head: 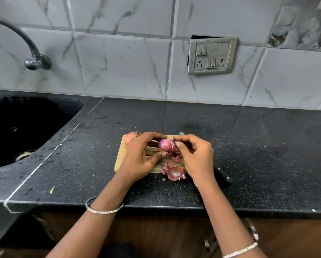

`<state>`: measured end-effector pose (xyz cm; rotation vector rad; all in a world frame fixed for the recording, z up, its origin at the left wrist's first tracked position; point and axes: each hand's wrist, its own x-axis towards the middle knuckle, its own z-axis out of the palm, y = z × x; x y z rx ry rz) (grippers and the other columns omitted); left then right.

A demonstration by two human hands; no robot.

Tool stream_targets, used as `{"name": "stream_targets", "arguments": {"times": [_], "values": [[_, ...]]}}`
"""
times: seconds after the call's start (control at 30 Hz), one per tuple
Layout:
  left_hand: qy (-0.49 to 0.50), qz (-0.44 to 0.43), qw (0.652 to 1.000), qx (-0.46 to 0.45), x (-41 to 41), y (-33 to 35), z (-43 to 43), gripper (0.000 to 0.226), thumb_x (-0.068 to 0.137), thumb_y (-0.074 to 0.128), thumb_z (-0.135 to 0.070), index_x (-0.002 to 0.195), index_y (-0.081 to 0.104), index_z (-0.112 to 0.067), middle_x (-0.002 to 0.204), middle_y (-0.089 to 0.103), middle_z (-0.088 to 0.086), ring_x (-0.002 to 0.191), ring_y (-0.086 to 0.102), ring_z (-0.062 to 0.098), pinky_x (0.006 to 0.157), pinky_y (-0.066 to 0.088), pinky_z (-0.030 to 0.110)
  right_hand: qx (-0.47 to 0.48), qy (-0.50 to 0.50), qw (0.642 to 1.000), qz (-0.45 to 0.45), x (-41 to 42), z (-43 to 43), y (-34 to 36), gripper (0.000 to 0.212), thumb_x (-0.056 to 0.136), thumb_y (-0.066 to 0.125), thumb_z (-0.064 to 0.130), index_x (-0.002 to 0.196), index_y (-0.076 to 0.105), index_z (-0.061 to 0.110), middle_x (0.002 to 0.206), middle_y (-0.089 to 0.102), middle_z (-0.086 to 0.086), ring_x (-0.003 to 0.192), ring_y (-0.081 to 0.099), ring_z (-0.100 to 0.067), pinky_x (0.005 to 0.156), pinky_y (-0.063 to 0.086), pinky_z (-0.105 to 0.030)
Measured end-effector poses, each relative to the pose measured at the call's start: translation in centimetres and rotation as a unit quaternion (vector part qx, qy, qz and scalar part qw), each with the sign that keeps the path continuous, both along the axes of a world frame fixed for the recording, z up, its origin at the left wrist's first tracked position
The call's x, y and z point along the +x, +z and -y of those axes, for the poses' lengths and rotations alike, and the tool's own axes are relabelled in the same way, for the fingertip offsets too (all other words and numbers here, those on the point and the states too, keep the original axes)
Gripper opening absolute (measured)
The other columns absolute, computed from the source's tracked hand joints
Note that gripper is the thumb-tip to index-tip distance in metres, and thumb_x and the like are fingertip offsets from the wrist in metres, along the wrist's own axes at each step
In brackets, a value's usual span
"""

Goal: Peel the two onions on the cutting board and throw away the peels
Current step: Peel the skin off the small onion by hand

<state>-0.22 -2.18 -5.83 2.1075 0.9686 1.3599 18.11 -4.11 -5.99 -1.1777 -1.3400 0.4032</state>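
Note:
A small wooden cutting board (122,155) lies on the black counter. My left hand (140,157) grips a partly peeled purple onion (165,144) above the board, fingers over its top and thumb under it. My right hand (197,157) pinches a strip of skin on the onion's right side. A second onion (131,137), still in its dry skin, sits at the board's far left corner, half hidden by my left hand. Loose reddish peels (174,173) lie at the board's near edge, some spilling onto the counter.
A black-handled knife (223,174) lies on the counter right of the board, partly under my right hand. A dark sink (16,127) with a tap (31,53) is at the left. The speckled counter (267,146) extends right; a socket panel (211,55) is on the tiled wall.

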Motion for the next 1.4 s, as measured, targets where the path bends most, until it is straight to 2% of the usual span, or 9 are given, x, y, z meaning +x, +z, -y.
{"name": "stream_targets", "arguments": {"times": [0.2,0.4,0.53,0.63,0.73,0.93,1.27,1.33,1.4], "values": [[-0.002,0.021,1.0,0.0,0.1,-0.2,-0.1,0.044,0.079,0.086,-0.011,0.116,0.065,-0.022,0.114,0.064,-0.006,0.102,0.068,0.011,0.08,0.062,0.029,0.002,-0.066,0.996,0.055,0.0,0.6,0.6,0.021,0.085,0.071,0.005,0.09,0.078,0.024,0.105,0.074,0.011,0.103,0.066,-0.001,0.091,0.054,-0.03],[0.054,0.0,0.997,0.046,0.1,-0.1,0.0,0.043,0.077,0.085,-0.007,0.116,0.071,-0.017,0.109,0.063,-0.006,0.098,0.067,0.009,0.078,0.061,0.027,0.002,0.005,0.997,0.08,-0.8,0.9,0.7,0.02,0.084,0.077,0.038,0.102,0.079,0.029,0.102,0.07,0.028,0.117,0.061,-0.002,0.1,0.052,-0.045],[0.076,-0.043,0.992,0.094,0.0,0.3,0.2,0.039,0.075,0.084,-0.011,0.112,0.073,-0.017,0.104,0.066,-0.007,0.092,0.064,0.005,0.085,0.054,0.022,0.042,0.042,0.991,0.117,-1.2,1.0,0.9,0.019,0.088,0.076,0.027,0.106,0.08,0.02,0.104,0.075,0.017,0.107,0.057,0.02,0.116,0.038,-0.047],[0.08,-0.058,0.99,0.102,0.0,0.4,0.3,0.04,0.075,0.086,-0.012,0.112,0.074,-0.015,0.102,0.066,-0.006,0.09,0.061,-0.001,0.085,0.043,0.006,0.032,0.038,0.994,0.094,-0.8,0.7,0.5,0.016,0.088,0.077,0.019,0.104,0.08,0.016,0.102,0.073,0.016,0.107,0.048,0.03,0.116,0.038,-0.049],[0.088,-0.065,0.988,0.105,-0.1,0.4,0.3,0.04,0.075,0.087,-0.013,0.113,0.075,-0.016,0.101,0.066,-0.006,0.092,0.056,-0.009,0.085,0.035,0.0,0.038,0.043,0.995,0.086,-0.8,0.7,0.5,0.013,0.089,0.075,0.008,0.102,0.079,0.008,0.097,0.071,0.014,0.096,0.05,0.033,0.115,0.039,-0.052],[0.089,-0.06,0.989,0.1,-0.1,0.4,0.4,0.04,0.076,0.086,-0.014,0.115,0.075,-0.016,0.101,0.066,-0.006,0.091,0.056,-0.011,0.084,0.038,0.0,0.025,0.046,0.996,0.07,-0.7,0.6,0.4,0.016,0.088,0.077,0.015,0.104,0.08,0.013,0.101,0.074,0.014,0.107,0.05,0.029,0.116,0.039,-0.048],[0.087,-0.064,0.99,0.093,-0.1,0.3,0.2,0.04,0.075,0.088,-0.02,0.114,0.076,-0.019,0.099,0.066,-0.008,0.088,0.059,-0.004,0.082,0.043,0.005,0.044,0.045,0.995,0.082,-0.8,0.8,0.5,0.015,0.087,0.075,0.002,0.102,0.078,0.003,0.095,0.07,0.013,0.091,0.052,0.033,0.115,0.039,-0.054],[0.081,-0.062,0.991,0.091,-0.1,0.3,0.2,0.04,0.076,0.087,-0.023,0.114,0.076,-0.019,0.099,0.066,-0.008,0.09,0.061,0.002,0.083,0.048,0.012,0.05,0.02,0.994,0.093,-1.0,0.8,0.5,0.013,0.086,0.075,0.004,0.098,0.08,0.006,0.091,0.071,0.015,0.088,0.058,0.026,0.109,0.045,-0.054],[0.081,-0.064,0.99,0.093,-0.1,0.3,0.3,0.039,0.077,0.086,-0.025,0.114,0.076,-0.019,0.099,0.067,-0.007,0.091,0.061,0.003,0.083,0.047,0.011,0.057,-0.002,0.994,0.098,-1.1,1.0,0.7,0.012,0.084,0.074,0.009,0.093,0.082,0.01,0.085,0.072,0.02,0.082,0.07,0.006,0.1,0.053,-0.052]]}}
